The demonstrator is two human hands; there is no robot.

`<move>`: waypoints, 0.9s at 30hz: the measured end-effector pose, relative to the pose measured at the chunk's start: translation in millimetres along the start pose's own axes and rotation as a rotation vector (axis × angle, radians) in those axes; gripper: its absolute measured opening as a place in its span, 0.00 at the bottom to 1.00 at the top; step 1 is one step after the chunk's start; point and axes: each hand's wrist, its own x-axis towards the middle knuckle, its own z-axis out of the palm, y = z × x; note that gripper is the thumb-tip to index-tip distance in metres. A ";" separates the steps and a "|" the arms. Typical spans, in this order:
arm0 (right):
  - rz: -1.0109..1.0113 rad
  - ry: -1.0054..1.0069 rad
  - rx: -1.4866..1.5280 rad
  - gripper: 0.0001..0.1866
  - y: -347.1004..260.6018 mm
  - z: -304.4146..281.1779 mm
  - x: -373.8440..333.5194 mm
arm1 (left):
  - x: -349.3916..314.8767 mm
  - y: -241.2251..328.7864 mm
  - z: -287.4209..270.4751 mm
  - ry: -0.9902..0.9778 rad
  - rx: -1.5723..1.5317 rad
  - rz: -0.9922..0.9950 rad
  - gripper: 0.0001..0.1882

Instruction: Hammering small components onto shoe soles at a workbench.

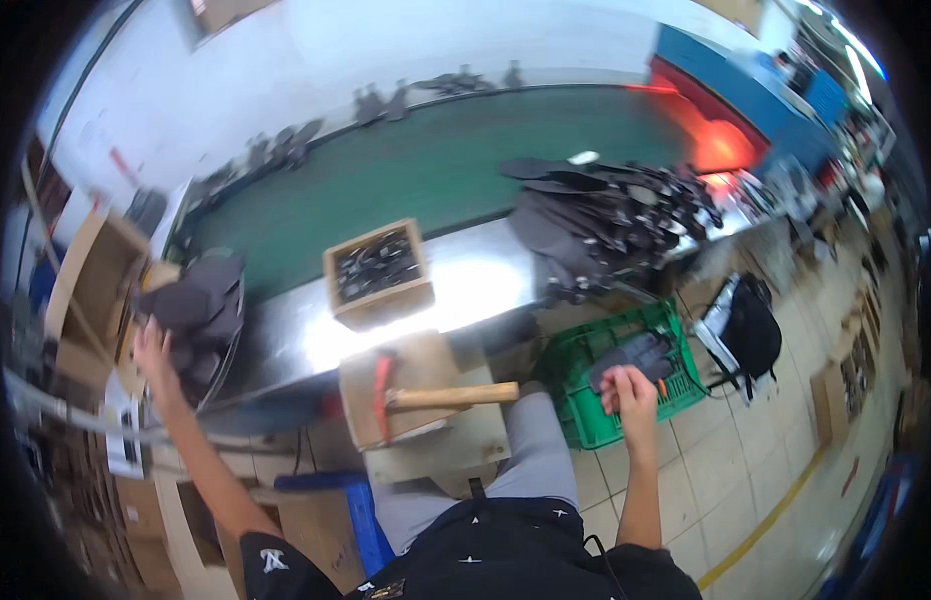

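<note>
At the far left, my left hand (pixel 156 352) reaches to a stack of dark grey, insole-shaped pieces (pixel 191 305); its fingers are stretched and slightly apart at the edge of the stack. My right hand (pixel 631 392) is over a green plastic crate (pixel 576 425), with loosely bent fingers and nothing visible in them. Just beyond its fingertips, dark grey pieces (pixel 638 352) lie in the crate. Before my lap, a hammer with a wooden handle (pixel 456 396) and a red head (pixel 383 398) rests on a board-topped block (pixel 436 455).
A wooden box of small dark metal parts (pixel 378 268) stands on the shiny metal ledge (pixel 486 265). Behind it runs a green conveyor belt (pixel 426 150). A heap of dark pieces (pixel 596 220) covers the ledge's right. A black backpack (pixel 754 325) and cardboard boxes (pixel 91 280) are nearby.
</note>
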 end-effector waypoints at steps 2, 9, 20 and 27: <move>-0.221 0.045 -0.156 0.09 -14.3 -6.4 38.8 | 25.7 -16.0 -34.4 0.064 0.059 -0.074 0.27; -0.648 0.552 -1.092 0.24 -98.5 -66.4 319.2 | -117.3 -19.7 46.1 -0.107 0.119 -0.127 0.25; -0.888 0.477 -1.551 0.13 -170.7 18.6 319.3 | -238.9 140.9 141.0 -0.267 0.773 0.556 0.16; -1.675 -0.391 -0.944 0.11 -271.1 122.3 123.2 | -296.0 179.3 249.8 -0.776 0.413 0.666 0.38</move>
